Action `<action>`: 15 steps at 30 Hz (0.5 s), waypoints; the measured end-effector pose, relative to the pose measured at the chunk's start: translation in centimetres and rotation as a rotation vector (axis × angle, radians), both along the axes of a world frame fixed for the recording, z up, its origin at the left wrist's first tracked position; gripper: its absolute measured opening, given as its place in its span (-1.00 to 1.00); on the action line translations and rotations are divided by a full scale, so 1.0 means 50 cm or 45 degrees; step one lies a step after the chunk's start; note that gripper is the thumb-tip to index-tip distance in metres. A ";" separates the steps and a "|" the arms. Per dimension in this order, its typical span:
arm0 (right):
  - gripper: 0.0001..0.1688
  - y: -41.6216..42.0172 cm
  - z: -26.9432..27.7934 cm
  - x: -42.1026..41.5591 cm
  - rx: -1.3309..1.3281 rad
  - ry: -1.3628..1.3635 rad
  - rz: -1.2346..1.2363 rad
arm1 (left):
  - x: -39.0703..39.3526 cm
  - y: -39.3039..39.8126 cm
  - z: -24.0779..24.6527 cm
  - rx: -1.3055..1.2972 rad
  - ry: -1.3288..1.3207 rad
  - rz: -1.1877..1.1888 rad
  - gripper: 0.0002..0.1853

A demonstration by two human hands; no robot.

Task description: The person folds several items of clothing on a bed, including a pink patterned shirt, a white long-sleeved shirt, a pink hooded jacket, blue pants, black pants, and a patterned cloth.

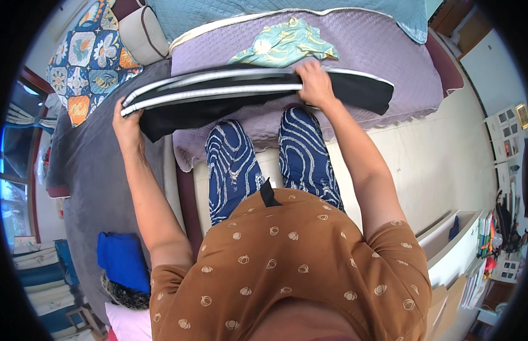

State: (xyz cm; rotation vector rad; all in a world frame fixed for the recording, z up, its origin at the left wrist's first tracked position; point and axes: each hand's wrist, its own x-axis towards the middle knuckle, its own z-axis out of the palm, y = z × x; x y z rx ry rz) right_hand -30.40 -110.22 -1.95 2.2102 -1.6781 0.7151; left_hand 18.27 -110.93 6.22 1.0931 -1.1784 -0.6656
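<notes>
Stretched between my hands is a black garment with white side stripes (pixel 178 117), probably trousers. At its left end my left hand (pixel 128 121) grips the cloth where two white stripes come together. Farther right, my right hand (pixel 314 84) is closed on the fabric; it looks slightly blurred. Beyond that hand the remaining black cloth spreads over the purple quilted cover (pixel 374 47). Just behind the garment lies a crumpled green cloth with a yellow pattern (pixel 285 42). My fingertips are partly hidden by the fabric.
A grey sofa cover (pixel 93 170) runs along the left, with a folded blue cloth (pixel 122 260) on it. A patterned quilt (pixel 91 59) and a beige cushion (pixel 142 34) sit at upper left. On the right, an open white drawer (pixel 453 243) stands above the tiled floor (pixel 400 166).
</notes>
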 end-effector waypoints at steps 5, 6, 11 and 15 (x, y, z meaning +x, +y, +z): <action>-0.39 0.037 -0.162 -0.055 0.248 -0.328 -0.307 | 0.059 0.054 -0.066 0.024 0.186 -0.012 -0.52; -0.32 0.039 -0.152 -0.051 0.210 -0.365 -0.296 | 0.071 0.066 -0.069 -0.017 0.194 -0.072 -0.54; -0.39 0.035 -0.122 -0.053 0.141 -0.246 -0.281 | 0.059 0.057 -0.044 -0.084 0.143 -0.123 -0.59; -0.59 0.044 -0.132 -0.071 0.070 -0.289 -0.175 | 0.046 0.030 -0.030 -0.164 0.222 -0.112 -0.56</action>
